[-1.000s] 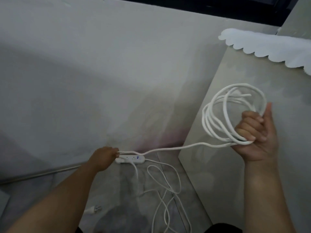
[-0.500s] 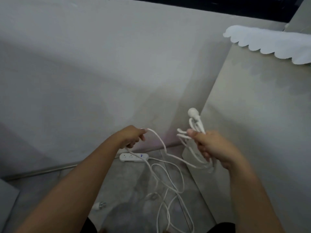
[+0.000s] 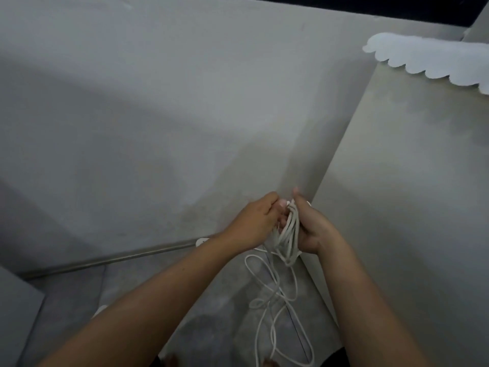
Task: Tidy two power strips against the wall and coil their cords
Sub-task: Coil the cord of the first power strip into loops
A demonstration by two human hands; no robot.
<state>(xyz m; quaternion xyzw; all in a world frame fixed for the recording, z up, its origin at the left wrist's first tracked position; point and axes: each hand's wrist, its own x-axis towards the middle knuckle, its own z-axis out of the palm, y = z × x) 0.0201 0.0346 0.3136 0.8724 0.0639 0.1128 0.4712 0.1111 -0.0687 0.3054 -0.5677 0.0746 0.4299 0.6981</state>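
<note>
A bundle of coiled white cord (image 3: pixel 290 231) hangs folded between my two hands in front of the wall. My right hand (image 3: pixel 312 229) grips the bundle from the right side. My left hand (image 3: pixel 258 223) pinches the cord at the bundle's upper left. Loose loops of white cord (image 3: pixel 275 300) trail down from the bundle onto the grey floor. A white power strip (image 3: pixel 202 241) lies against the wall base, mostly hidden behind my left wrist. A white plug (image 3: pixel 100 309) peeks out on the floor by my left forearm.
A grey wall (image 3: pixel 158 115) fills the back, with a metal skirting strip (image 3: pixel 105 259) along its base. A beige cabinet side (image 3: pixel 410 207) stands at the right, topped by a white scalloped cloth (image 3: pixel 428 59). A grey panel (image 3: pixel 16 308) sits at far left.
My hands have come together at the bundle. The wide loops held up in my right hand a second ago are now gathered into a tight hank, and my left hand has left the power strip.
</note>
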